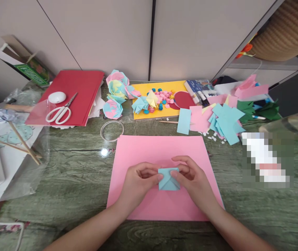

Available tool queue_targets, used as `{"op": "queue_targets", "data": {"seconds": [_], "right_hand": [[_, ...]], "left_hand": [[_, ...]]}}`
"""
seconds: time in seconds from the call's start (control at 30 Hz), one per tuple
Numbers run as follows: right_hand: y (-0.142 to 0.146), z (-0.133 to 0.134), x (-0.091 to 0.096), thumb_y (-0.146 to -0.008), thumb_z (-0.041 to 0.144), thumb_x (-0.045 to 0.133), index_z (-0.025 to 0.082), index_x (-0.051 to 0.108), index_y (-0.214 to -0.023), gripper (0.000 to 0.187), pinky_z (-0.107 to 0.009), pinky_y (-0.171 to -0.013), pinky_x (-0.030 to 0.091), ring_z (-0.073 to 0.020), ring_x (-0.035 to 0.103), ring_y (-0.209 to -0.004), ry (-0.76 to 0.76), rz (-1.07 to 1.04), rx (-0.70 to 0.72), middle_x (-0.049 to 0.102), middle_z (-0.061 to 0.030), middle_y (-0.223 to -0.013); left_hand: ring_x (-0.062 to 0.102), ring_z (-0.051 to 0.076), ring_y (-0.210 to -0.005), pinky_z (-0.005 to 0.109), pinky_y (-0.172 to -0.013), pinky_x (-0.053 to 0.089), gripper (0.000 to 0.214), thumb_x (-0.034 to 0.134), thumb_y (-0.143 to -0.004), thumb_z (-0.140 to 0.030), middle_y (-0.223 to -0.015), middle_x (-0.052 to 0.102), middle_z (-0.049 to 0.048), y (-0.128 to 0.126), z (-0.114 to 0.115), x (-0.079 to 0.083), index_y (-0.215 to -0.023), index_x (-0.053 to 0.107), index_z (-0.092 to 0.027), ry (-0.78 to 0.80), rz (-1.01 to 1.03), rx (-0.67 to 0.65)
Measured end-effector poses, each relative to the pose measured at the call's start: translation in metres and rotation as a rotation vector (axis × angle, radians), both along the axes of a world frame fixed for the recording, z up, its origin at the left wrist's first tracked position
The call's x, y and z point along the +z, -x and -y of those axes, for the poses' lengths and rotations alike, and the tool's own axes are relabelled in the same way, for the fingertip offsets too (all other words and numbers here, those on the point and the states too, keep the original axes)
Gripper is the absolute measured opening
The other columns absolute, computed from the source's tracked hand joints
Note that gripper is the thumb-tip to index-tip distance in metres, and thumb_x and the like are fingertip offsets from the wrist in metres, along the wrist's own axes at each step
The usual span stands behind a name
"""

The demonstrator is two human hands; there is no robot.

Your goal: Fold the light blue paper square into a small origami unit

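Note:
A small folded light-blue paper (169, 184) is held up over a pink sheet (143, 148) on the table. My left hand (142, 177) pinches its left edge between thumb and fingers. On the other side, my right hand (190, 176) grips the upper right part, thumb on the front face and index finger raised. Diagonal creases run across the paper's front and meet near its middle. The fingers behind the paper are partly hidden.
Beyond the pink sheet lie a tape roll (112, 131), folded paper flowers (117, 87), a yellow sheet (140, 115) with small paper pieces, and blue paper sheets (228, 122). Scissors (62, 112) rest on a red folder (83, 94). Wooden sticks (24, 143) lie left.

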State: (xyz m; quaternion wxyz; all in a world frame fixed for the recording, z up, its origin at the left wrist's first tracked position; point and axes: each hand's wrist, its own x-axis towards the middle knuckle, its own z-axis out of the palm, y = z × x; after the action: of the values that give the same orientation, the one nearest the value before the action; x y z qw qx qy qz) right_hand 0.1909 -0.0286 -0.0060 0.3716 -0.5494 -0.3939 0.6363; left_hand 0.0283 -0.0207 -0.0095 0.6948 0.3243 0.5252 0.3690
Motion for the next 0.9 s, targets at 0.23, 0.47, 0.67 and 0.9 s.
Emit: {"op": "queue_targets", "data": {"seconds": [0.23, 0.47, 0.67, 0.9], "right_hand": [[-0.0018, 0.0016, 0.0017, -0.078, 0.031, 0.053, 0.022, 0.046, -0.101, 0.026, -0.018, -0.049, 0.034, -0.0075, 0.043, -0.053, -0.031, 0.04, -0.009, 0.053, 0.0049, -0.058], [-0.0021, 0.0035, 0.0048, -0.082, 0.03, 0.047, 0.023, 0.047, -0.101, 0.02, -0.018, -0.051, 0.033, -0.0085, 0.044, -0.056, -0.108, 0.105, -0.023, 0.053, 0.0048, -0.058], [0.0003, 0.0069, -0.0017, -0.083, 0.03, 0.045, 0.024, 0.046, -0.1, 0.018, -0.02, -0.051, 0.033, -0.0098, 0.044, -0.057, -0.164, 0.172, -0.025, 0.054, 0.0034, -0.063], [-0.0026, 0.0046, -0.0006, -0.084, 0.035, 0.041, 0.024, 0.044, -0.106, 0.024, -0.02, -0.05, 0.032, -0.0104, 0.039, -0.053, -0.113, 0.123, -0.025, 0.043, 0.0049, -0.056]], "left_hand": [[0.059, 0.01, -0.057, 0.017, -0.054, 0.047, 0.021, 0.071, -0.059, -0.02, -0.061, 0.065, 0.0002, 0.0002, 0.0007, -0.0012, -0.076, 0.062, -0.014, -0.012, -0.016, -0.002], [0.059, 0.01, -0.058, 0.018, -0.055, 0.047, 0.02, 0.07, -0.059, -0.02, -0.061, 0.065, 0.0004, 0.0005, -0.0003, -0.0003, -0.076, 0.061, -0.013, -0.008, -0.035, -0.011], [0.058, 0.009, -0.057, 0.018, -0.055, 0.046, 0.023, 0.071, -0.058, -0.02, -0.06, 0.064, -0.0004, 0.0012, -0.0004, -0.0008, -0.077, 0.059, -0.013, -0.006, -0.021, -0.009], [0.057, 0.01, -0.056, 0.019, -0.054, 0.046, 0.023, 0.07, -0.059, -0.022, -0.06, 0.063, -0.0001, 0.0014, 0.0002, -0.0004, -0.078, 0.06, -0.013, -0.016, -0.02, -0.013]]}}
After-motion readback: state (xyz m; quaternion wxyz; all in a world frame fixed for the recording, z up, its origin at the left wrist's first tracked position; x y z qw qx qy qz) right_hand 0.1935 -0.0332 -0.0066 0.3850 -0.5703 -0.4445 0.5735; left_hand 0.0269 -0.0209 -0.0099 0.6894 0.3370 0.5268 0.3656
